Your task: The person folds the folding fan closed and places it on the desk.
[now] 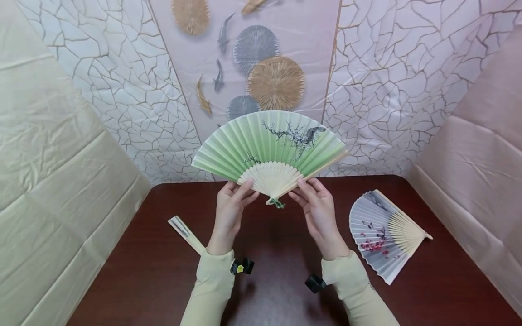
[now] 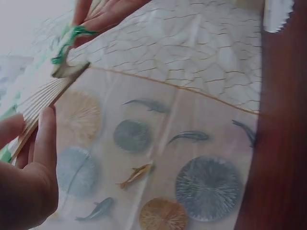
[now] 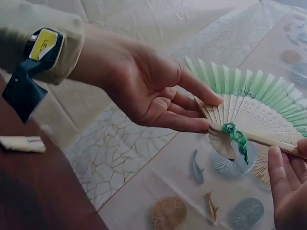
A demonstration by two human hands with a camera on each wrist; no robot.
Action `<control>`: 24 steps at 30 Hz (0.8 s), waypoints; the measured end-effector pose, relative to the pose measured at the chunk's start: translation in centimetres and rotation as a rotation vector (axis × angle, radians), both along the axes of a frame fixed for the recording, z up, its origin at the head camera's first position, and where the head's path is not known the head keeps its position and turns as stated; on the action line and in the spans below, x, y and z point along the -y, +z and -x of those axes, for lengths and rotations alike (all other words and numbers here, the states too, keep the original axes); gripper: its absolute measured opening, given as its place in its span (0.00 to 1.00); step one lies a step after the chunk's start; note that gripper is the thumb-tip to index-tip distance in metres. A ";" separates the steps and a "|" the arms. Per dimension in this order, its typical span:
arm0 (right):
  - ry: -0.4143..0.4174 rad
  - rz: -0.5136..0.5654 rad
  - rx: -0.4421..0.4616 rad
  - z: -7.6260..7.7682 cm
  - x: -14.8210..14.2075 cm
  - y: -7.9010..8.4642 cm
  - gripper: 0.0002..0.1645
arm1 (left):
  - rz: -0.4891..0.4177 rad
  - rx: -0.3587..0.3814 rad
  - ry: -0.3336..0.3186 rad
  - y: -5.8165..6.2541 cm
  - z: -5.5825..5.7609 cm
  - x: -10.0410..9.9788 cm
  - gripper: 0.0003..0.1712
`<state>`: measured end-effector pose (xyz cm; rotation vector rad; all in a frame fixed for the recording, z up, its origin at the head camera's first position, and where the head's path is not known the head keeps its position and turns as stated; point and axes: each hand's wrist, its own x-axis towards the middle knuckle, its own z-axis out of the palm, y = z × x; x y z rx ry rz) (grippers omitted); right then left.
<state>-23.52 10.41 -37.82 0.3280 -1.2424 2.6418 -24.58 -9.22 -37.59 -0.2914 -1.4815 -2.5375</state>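
A spread green folding fan (image 1: 265, 145) with a dark branch pattern and pale pierced ribs is held up above the table's back edge. My left hand (image 1: 233, 208) pinches its left side, thumb on the ribs. On the opposite side, my right hand (image 1: 318, 208) pinches the outer rib between thumb and fingers. A green knotted cord (image 3: 235, 139) hangs from the pivot, between the two hands. In the right wrist view, the left hand (image 3: 153, 86) reaches in from the left and the right hand (image 3: 288, 187) shows at the lower right.
A grey fan (image 1: 379, 235) with red blossoms lies spread on the right of the dark red table (image 1: 277, 290). A folded fan (image 1: 186, 233) lies at left, partly behind the left forearm. Patterned cloth (image 1: 367, 90) hangs behind, with plain cloth at both sides.
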 end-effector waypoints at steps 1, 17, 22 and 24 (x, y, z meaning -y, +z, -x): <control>0.004 -0.009 0.006 0.0 -0.1 -0.1 0.08 | 0.018 0.008 0.011 -0.2 -0.1 -0.1 0.14; 0.015 -0.106 0.127 -0.1 -0.6 -3.2 0.06 | 0.099 0.108 -0.016 -3.4 -1.0 0.6 0.17; 0.016 -0.127 0.155 -0.4 -0.8 -3.7 0.07 | 0.093 0.134 -0.051 -3.9 -1.4 1.0 0.13; 0.020 -0.136 0.162 -0.4 -0.8 -3.7 0.07 | 0.085 0.142 -0.061 -4.0 -1.5 1.1 0.12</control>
